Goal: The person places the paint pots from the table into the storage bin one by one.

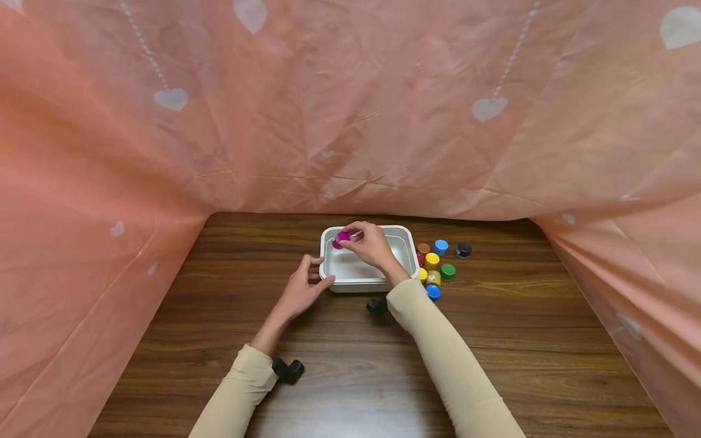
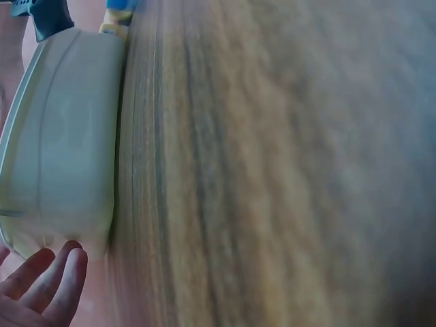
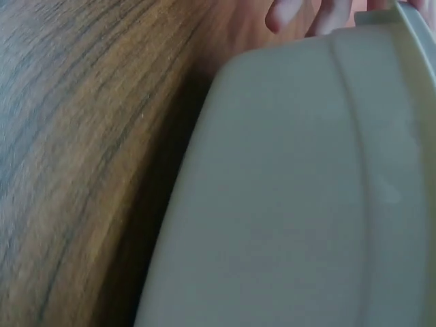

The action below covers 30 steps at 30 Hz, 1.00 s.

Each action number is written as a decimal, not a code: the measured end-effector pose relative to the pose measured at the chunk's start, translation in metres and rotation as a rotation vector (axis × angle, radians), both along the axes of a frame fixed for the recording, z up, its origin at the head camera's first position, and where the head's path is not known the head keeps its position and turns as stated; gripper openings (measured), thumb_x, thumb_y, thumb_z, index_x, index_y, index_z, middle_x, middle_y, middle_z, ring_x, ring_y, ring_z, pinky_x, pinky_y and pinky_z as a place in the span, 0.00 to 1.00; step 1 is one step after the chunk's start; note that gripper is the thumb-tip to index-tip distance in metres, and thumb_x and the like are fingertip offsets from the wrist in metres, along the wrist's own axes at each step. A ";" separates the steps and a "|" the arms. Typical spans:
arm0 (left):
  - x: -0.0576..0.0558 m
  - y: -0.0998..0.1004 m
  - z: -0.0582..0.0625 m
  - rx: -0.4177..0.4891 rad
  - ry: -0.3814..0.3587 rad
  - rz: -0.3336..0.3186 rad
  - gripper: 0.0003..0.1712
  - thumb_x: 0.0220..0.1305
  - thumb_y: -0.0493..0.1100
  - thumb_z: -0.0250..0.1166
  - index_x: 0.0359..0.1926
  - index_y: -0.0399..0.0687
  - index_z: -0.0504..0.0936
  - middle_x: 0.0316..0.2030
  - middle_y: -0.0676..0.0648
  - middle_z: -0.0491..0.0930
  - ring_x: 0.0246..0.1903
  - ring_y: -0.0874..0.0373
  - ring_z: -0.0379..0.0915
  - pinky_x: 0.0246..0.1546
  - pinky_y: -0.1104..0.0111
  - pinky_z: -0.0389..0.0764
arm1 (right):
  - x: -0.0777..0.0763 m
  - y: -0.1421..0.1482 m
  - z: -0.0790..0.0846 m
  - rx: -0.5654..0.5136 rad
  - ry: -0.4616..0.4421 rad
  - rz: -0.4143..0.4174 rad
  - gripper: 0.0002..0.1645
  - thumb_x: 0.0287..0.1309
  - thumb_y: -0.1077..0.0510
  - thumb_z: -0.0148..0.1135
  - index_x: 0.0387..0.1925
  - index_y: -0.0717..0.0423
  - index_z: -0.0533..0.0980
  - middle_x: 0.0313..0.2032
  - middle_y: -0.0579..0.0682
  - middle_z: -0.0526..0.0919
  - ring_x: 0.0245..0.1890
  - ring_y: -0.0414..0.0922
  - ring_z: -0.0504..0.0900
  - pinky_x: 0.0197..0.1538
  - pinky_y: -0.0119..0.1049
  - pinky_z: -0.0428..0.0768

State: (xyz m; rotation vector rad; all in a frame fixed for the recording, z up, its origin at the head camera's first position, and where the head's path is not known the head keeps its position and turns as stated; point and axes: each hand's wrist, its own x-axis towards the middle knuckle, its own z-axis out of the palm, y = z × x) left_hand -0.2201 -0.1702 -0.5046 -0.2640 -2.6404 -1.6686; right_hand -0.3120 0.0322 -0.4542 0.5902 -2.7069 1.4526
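A white rectangular tub (image 1: 356,281) stands on the wooden table. Over its far left part, my right hand (image 1: 370,244) pinches a small magenta paint jar (image 1: 343,236) between thumb and fingers. I cannot tell if the jar touches the tub's floor. At the tub's left end is my left hand (image 1: 301,287), thumb by the near corner and fingers spread along the side. In the left wrist view, its fingers (image 2: 66,289) reach to the tub's end wall (image 2: 75,157). The right wrist view shows mostly the tub's outer wall (image 3: 272,177); the jar is hidden there.
Several small jars cluster right of the tub, among them a blue-lidded jar (image 1: 440,247), a green-lidded jar (image 1: 448,271), a yellow-lidded jar (image 1: 431,261) and a black jar (image 1: 463,249). A pink curtain (image 1: 350,152) with hearts encloses the back and sides of the table.
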 end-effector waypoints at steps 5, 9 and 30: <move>0.000 0.002 0.001 0.012 -0.004 -0.008 0.26 0.71 0.46 0.69 0.61 0.41 0.69 0.71 0.40 0.72 0.60 0.40 0.80 0.57 0.49 0.81 | -0.001 -0.003 -0.005 0.004 -0.005 -0.016 0.17 0.60 0.58 0.76 0.50 0.58 0.85 0.48 0.58 0.87 0.43 0.53 0.88 0.46 0.42 0.86; 0.000 0.002 0.001 0.018 -0.017 -0.014 0.25 0.72 0.46 0.68 0.61 0.43 0.69 0.71 0.40 0.72 0.60 0.40 0.80 0.58 0.49 0.81 | -0.002 -0.005 -0.012 0.031 0.003 -0.028 0.17 0.59 0.58 0.76 0.49 0.59 0.85 0.47 0.58 0.87 0.41 0.53 0.88 0.43 0.39 0.85; 0.001 0.000 -0.005 0.045 -0.022 0.007 0.21 0.70 0.46 0.70 0.56 0.46 0.71 0.72 0.42 0.72 0.57 0.40 0.82 0.56 0.51 0.83 | -0.017 -0.018 -0.038 0.122 0.020 0.006 0.16 0.59 0.59 0.76 0.48 0.61 0.86 0.39 0.57 0.90 0.34 0.46 0.87 0.39 0.34 0.84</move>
